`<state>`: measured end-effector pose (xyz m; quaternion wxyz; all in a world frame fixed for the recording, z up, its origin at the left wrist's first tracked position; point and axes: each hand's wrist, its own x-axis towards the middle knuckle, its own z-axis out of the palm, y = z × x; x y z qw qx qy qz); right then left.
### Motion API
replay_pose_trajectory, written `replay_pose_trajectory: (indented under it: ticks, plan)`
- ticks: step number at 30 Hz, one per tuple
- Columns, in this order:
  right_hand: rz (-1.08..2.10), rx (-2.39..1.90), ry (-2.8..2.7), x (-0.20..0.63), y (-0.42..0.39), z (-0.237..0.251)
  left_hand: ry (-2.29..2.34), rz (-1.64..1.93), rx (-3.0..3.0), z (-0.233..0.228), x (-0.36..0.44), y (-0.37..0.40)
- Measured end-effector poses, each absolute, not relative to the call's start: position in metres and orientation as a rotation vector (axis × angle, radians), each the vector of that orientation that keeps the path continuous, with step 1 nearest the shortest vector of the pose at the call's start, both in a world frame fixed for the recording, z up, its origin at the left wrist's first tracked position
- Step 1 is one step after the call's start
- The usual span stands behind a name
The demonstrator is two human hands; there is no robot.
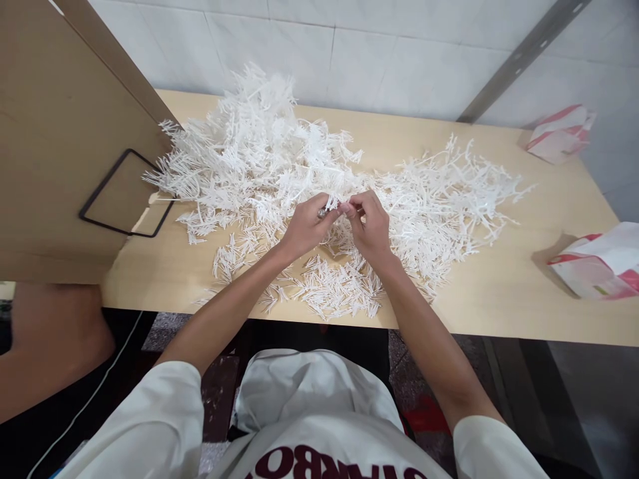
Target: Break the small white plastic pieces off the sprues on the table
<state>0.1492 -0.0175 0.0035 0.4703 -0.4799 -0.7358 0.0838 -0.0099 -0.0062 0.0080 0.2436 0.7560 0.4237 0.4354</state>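
A big heap of white plastic branched pieces (259, 153) covers the middle of the wooden table (524, 293). My left hand (307, 226) and my right hand (370, 223) meet above the heap, both pinching one small white plastic piece (335, 203) between the fingertips. A ring shows on a finger of my left hand. Short loose white sticks (339, 289) lie scattered on the table just below my hands, near the front edge.
A brown partition board (54, 140) with a black-framed opening (127, 193) stands at the left. Two pink-and-white bags lie at the right, one at the far corner (562, 133) and one near the edge (599, 263). Another person's bare limb (50, 346) shows at lower left.
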Motion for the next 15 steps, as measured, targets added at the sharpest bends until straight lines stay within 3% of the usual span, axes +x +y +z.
replay_pose_trajectory:
  ticks: [15]
  plan:
    - [0.336,-1.138,-1.821,0.1537,-0.016,0.0036,1.209,1.132,2.354,0.0034,-0.0089,-0.0065]
